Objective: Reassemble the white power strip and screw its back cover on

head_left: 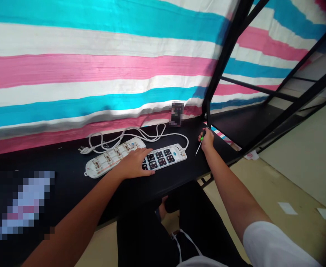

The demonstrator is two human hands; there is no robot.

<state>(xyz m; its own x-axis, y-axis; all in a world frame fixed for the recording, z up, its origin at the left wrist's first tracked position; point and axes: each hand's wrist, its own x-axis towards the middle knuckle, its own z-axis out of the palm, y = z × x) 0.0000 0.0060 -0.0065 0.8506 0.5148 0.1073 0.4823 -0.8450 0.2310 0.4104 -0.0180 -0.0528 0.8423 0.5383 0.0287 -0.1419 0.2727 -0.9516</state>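
Note:
On the black desk lies a white power strip (167,157) with two rows of black sockets. My left hand (136,163) grips its left end, thumb along the near edge and fingers over the far edge, hiding that end. Just left of it, partly behind my hand, an opened white strip housing (107,159) shows metal contacts inside. To the right, my right hand (206,139) is closed round the green and black handle of a screwdriver (199,147). The screwdriver's thin shaft points down and left, apart from the strip.
A white cord (152,138) with a plug (85,150) loops behind both strip pieces. A blurred dark object (176,114) stands by the striped sheet (102,70). A blurred pale item (26,204) lies at left. Black metal frame posts (221,63) rise at right.

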